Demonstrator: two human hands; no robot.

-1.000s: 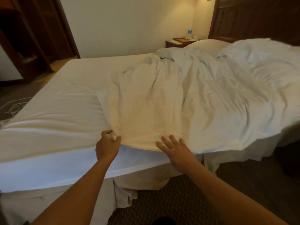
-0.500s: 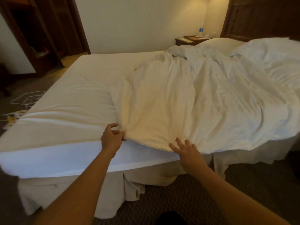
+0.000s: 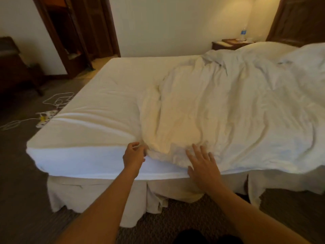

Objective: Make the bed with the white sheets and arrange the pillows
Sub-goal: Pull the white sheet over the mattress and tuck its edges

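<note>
Hotel rm — bed (image 3: 98,110) w/ skirt, nightstand (image 3: 226,45), water bottle (image 3: 243,34).

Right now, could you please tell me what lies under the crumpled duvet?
The sheeted mattress shows left of the duvet and along its near edge; what looks like a pillow peeks out beyond. Anything else beneath is covered.

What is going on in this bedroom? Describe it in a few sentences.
A person is spreading a rumpled white sheet over a mattress. The left hand grips the sheet's corner at the near edge; the right hand lies open on the hem beside it. The sheet covers only the end nearest the headboard.
</note>
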